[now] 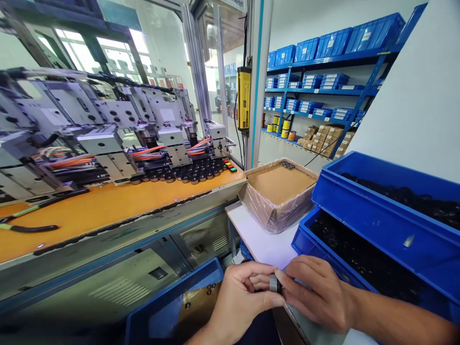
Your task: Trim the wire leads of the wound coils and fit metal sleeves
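In the lower middle of the head view, my left hand (pixel 247 292) and my right hand (pixel 316 292) come together around a small part, a metal ring with a black piece (pixel 274 283) at its side. The left fingers and thumb close on it from the left. My right thumb and fingertips pinch it from the other side, partly covering it. Below and left of my hands sits a blue bin (pixel 138 320) with cardboard and a few small dark parts (pixel 210 289) inside.
An orange-topped bench (pixel 118 206) with a machine (pixel 172 143) and rows of black round parts (pixel 201 170) runs along the left. A plastic-wrapped box (pixel 287 211) stands on the white table (pixel 247 230). Stacked blue bins (pixel 362 203) of black parts are on the right.
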Motion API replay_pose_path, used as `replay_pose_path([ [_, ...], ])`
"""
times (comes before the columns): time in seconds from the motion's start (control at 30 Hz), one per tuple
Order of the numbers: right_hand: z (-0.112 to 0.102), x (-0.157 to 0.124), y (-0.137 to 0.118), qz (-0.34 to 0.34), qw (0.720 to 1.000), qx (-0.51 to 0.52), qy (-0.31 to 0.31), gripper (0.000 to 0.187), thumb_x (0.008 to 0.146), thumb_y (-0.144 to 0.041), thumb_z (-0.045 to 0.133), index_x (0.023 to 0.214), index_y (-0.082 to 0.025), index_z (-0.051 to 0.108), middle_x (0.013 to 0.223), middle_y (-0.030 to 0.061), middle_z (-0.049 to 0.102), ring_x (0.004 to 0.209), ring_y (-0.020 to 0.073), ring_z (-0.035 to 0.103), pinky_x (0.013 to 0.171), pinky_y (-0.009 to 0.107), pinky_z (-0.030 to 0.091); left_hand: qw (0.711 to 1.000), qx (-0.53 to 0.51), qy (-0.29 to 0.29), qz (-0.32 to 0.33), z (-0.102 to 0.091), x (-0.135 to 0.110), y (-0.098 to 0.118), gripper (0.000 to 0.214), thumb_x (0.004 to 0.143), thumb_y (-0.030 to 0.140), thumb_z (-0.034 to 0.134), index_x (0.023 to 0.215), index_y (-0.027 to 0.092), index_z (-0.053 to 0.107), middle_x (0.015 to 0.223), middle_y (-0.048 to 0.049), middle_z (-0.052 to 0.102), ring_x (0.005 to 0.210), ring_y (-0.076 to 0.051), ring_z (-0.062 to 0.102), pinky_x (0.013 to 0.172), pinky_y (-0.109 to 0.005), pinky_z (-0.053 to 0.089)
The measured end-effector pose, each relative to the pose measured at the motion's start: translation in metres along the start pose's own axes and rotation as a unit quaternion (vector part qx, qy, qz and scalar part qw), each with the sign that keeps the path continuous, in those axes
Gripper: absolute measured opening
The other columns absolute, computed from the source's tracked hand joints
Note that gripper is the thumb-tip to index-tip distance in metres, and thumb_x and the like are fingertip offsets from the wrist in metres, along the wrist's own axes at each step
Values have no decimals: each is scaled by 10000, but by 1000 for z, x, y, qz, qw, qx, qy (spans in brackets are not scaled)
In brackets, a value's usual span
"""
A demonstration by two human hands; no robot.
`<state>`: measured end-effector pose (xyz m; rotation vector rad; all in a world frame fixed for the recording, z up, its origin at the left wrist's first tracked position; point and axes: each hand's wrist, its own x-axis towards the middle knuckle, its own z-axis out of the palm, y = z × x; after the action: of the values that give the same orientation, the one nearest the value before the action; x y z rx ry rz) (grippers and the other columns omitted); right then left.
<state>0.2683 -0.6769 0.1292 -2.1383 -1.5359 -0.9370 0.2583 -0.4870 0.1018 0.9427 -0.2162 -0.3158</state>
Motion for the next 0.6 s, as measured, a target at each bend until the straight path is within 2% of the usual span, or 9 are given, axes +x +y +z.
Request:
replay_pose_path([
  [0.13, 3, 0, -1, 3, 999, -43, 20, 234, 958, -121, 491, 1112, 1, 618, 862, 130, 653, 818, 211, 641, 691, 345, 597, 994, -16, 69, 79, 9, 2, -18, 336, 529, 75, 913, 818, 183, 779, 799, -40, 822, 719, -150, 769, 690, -183, 598],
  [0.23, 1, 1, -4, 32, 997, -23, 67, 213, 937, -67, 507, 1113, -15, 616, 927, 141, 672, 907, 209, 652, 761, 336, 607, 983, 29, 85, 158, 9, 3, -18, 390, 562, 84, 903, 905, 224, 781, 875, -48, 824, 779, -166, 774, 726, -195, 604],
  [0.33, -2, 2, -8, 86, 992, 23, 91, 193, 930, -30, 502, 1082, -39, 621, 936, 138, 681, 920, 198, 650, 769, 314, 603, 951, 169, 46, 255, 3, 4, -6, 394, 616, 118, 883, 973, 257, 789, 872, -47, 808, 762, -161, 760, 701, -197, 603],
  [0.43, -2, 7, -13, 112, 989, 65, 75, 196, 939, -32, 485, 1075, -46, 626, 942, 143, 683, 907, 194, 650, 770, 315, 600, 890, 298, -17, 344, -5, 7, 7, 227, 693, 175, 844, 911, 223, 803, 816, -64, 775, 728, -165, 736, 670, -220, 595],
  [0.5, -1, 11, -15, 111, 988, 86, 65, 200, 950, -44, 474, 1082, -50, 624, 936, 139, 685, 894, 187, 655, 775, 308, 600, 863, 329, -39, 380, -8, 8, 11, 193, 725, 179, 822, 914, 207, 792, 802, -70, 769, 723, -171, 737, 677, -240, 598],
  [0.6, -7, 13, -8, 94, 992, 75, 26, 189, 976, -108, 483, 1103, -58, 615, 947, 137, 693, 912, 184, 669, 788, 286, 600, 842, 358, -38, 401, -10, 7, 16, 186, 746, 160, 803, 927, 189, 772, 808, -74, 767, 735, -171, 738, 682, -240, 595],
])
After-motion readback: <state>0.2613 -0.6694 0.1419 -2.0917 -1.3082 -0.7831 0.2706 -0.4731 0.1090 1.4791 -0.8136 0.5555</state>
